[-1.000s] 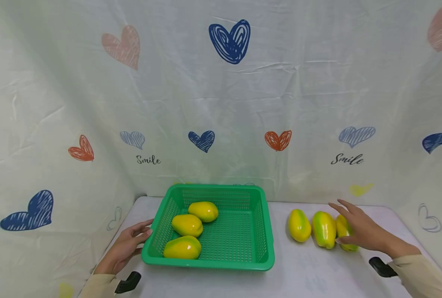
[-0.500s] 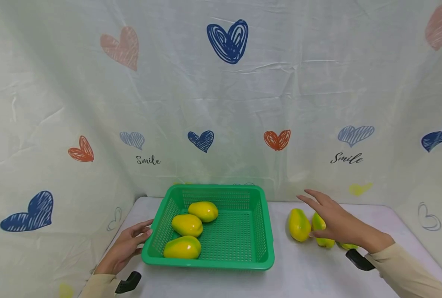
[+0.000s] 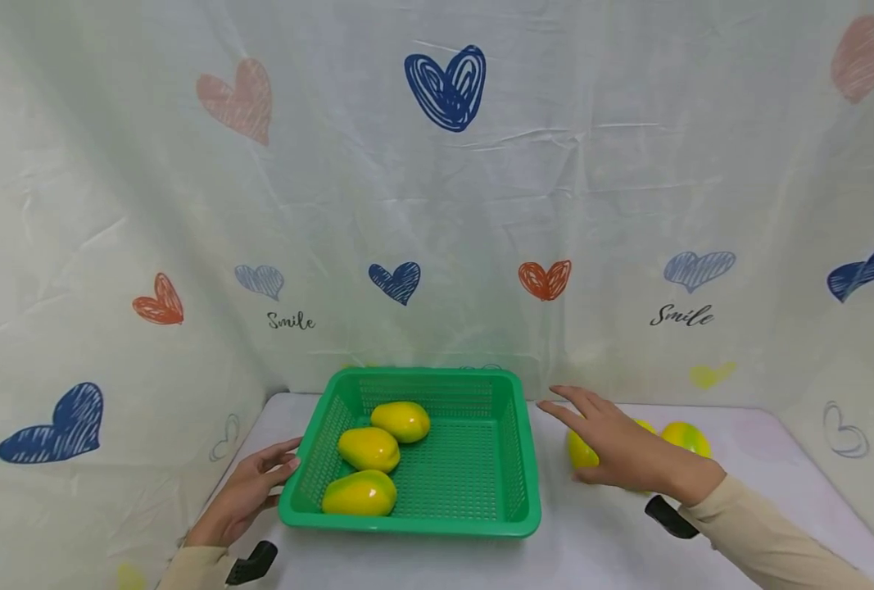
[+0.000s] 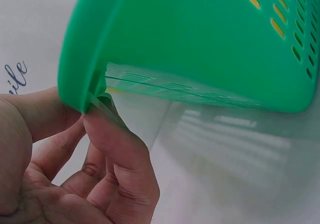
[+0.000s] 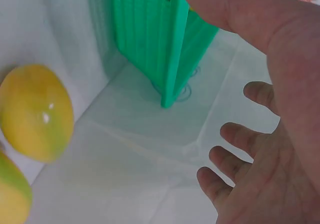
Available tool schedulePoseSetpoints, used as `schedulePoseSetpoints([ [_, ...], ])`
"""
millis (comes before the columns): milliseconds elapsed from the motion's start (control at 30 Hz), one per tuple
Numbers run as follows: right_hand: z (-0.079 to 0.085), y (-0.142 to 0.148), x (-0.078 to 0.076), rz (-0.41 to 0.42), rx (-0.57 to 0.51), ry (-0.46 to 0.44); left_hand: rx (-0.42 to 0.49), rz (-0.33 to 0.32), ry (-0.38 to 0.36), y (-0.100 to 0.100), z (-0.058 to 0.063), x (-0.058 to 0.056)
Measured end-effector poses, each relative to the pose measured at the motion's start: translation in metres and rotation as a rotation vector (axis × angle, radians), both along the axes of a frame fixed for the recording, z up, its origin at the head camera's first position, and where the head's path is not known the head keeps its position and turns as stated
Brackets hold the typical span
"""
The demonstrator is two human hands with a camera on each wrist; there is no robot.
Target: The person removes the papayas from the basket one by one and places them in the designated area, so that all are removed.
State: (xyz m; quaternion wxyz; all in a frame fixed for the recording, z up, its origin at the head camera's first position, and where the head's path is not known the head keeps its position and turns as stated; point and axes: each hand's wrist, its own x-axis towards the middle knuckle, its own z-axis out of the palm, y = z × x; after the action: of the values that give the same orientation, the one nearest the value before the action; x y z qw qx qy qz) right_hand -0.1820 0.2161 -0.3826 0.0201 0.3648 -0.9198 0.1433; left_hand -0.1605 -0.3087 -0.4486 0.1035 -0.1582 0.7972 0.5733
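My left hand pinches the left rim of a green plastic basket between thumb and fingers, as the left wrist view shows up close. Three yellow mangoes lie inside, along the basket's left side. Over the table to the right, my right hand hovers with fingers spread and nothing in its grasp. Beneath and behind it are three more yellow-green mangoes: the left one and the middle one are partly covered by the hand, the right one shows beyond the wrist. Two mangoes appear in the right wrist view.
A white table carries everything. Behind it and at both sides hangs a pale curtain printed with hearts and "Smile". The basket's back rim stands close to the curtain.
My right hand has moved left across the row of loose mangoes, from the right one toward the basket, its fingers staying spread. My left hand and the basket have stayed in place.
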Motion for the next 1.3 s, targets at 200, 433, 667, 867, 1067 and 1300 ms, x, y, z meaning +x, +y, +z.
schedulePoseSetpoints([
  [200,-0.003,-0.022,0.004,0.066,0.044,0.005,0.007,0.001,-0.006,-0.002,-0.001,0.002],
  [433,-0.001,-0.045,0.005,0.141,0.063,0.007,0.012,0.003,0.003,-0.003,-0.003,0.004],
  [667,-0.001,-0.062,0.004,0.163,0.085,-0.011,0.022,0.003,0.004,-0.004,-0.004,0.003],
  [867,0.001,-0.076,0.003,0.183,0.103,0.003,0.022,0.006,0.004,-0.003,-0.003,0.002],
  [1067,0.0,-0.09,-0.001,0.226,0.111,0.014,0.021,0.009,0.011,-0.001,-0.002,0.001],
  [1300,-0.005,-0.113,-0.008,0.294,0.147,0.024,0.024,0.017,0.017,0.0,-0.003,0.001],
])
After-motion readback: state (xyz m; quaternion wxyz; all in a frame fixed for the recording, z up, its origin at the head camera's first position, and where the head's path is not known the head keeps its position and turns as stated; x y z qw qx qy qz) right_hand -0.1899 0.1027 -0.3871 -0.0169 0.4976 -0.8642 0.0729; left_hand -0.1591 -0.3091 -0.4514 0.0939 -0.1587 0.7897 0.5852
